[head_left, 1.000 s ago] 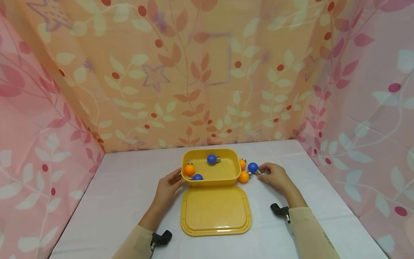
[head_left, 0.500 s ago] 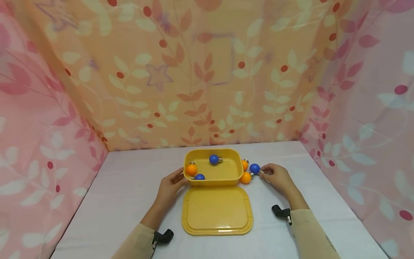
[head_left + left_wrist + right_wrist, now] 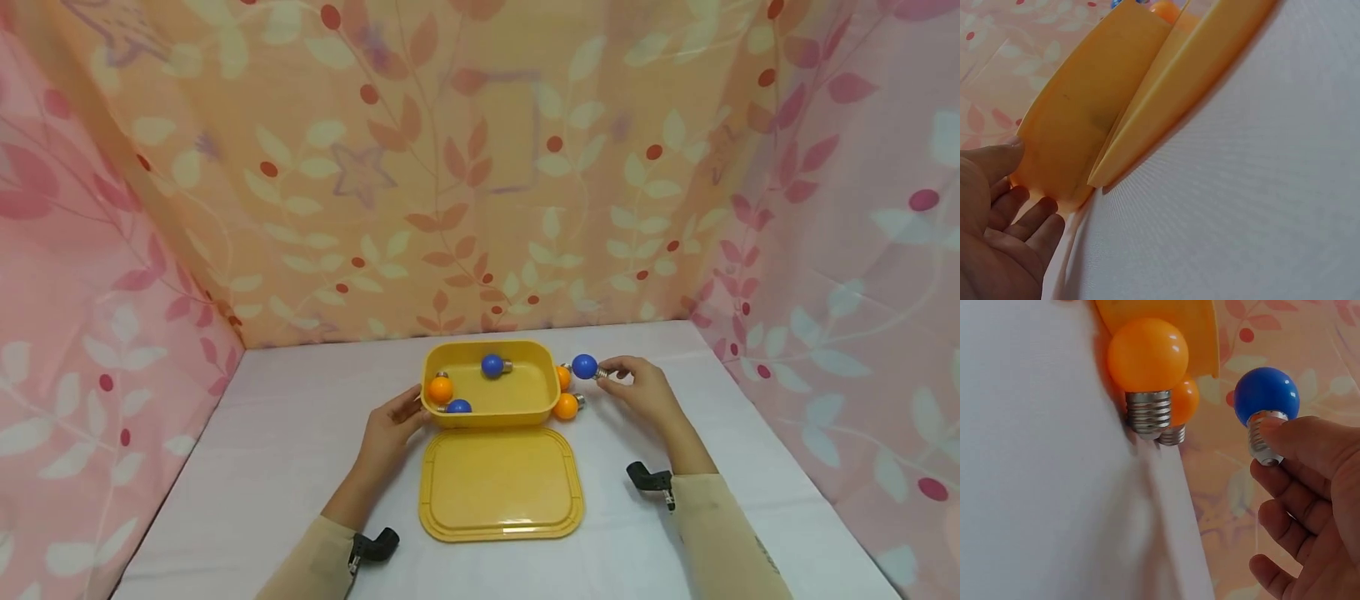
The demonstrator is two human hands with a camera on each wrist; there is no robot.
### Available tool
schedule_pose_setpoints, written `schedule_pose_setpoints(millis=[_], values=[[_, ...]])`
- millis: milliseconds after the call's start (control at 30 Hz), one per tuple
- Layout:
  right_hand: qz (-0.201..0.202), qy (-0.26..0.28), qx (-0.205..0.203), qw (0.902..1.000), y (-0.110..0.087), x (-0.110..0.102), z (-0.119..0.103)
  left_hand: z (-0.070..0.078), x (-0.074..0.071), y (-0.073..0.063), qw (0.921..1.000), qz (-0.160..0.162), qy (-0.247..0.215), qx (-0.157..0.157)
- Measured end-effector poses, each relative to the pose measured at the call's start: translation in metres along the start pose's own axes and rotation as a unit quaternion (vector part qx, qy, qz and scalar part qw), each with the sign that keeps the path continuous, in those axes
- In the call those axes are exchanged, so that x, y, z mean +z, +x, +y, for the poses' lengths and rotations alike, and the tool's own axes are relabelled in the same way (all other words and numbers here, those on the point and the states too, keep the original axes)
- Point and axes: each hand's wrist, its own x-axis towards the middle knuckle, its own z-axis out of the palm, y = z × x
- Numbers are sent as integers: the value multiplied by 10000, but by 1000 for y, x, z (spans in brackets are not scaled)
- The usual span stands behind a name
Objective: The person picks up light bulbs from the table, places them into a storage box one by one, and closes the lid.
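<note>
The right hand (image 3: 637,387) is nearly closed, pinching a blue light bulb (image 3: 585,367) by its metal screw base between thumb and fingers; its other fingers are loosely bent. That bulb is up off the surface (image 3: 285,433), just past the right end of the yellow container (image 3: 487,420), with its round end toward it. The left hand (image 3: 392,427) is partly open, thumb and fingers apart and touching the container's left end.

There are three blue bulbs and three orange. Besides the one held, two blue bulbs lie in the container: one toward its back edge (image 3: 492,366), one by its front-left corner (image 3: 459,407), partly hidden. One orange bulb (image 3: 440,389) sits near its left end; two orange bulbs (image 3: 566,407) rest on the surface just beside its right end. One yellow lid (image 3: 501,487) lies flat between the container and the surface's front edge.
</note>
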Motion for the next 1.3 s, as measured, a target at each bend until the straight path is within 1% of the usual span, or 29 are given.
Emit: schedule_pose_setpoints(millis=[167, 333, 433, 567, 700, 800, 900, 933, 1067, 1133, 1167, 1300], values=[[-81, -30, -305, 9995, 12, -8, -19, 2, 0, 2, 10000, -14, 7, -44], [-282, -123, -752, 9967, 29, -12, -44, 2, 0, 0, 10000, 38, 25, -17], [-401, -207, -1098, 9929, 38, -12, -58, 1, 0, -3, 10000, 23, 68, -4], [-564, -220, -1511, 9867, 51, -13, -77, 0, 1, -3, 9998, 44, 203, 53], [-809, -504, -1686, 9811, 65, -12, -95, 1, 0, 0, 9992, 133, 364, 19], [-1025, -899, -1805, 9741, 75, -11, -109, 2, 0, 1, 9992, 165, 372, -13], [-1277, -1226, -2047, 9627, 86, -8, -122, 4, -1, 1, 9993, 156, 325, 44], [-1351, -1317, -2120, 9589, 89, -6, -126, 9, -1, 0, 9994, 148, 323, 26], [-1606, -1599, -2367, 9448, 102, 0, -140, 10, 0, 1, 9995, 148, 269, -16], [-1666, -1752, -2398, 9402, 107, 3, -147, 10, 0, 1, 9996, 156, 237, -34], [-1691, -1797, -2412, 9386, 109, 5, -150, 6, 0, 2, 9996, 151, 222, 18], [-1790, -1864, -2461, 9342, 117, 16, -162, 5, 0, 0, 9998, 99, 171, 95]])
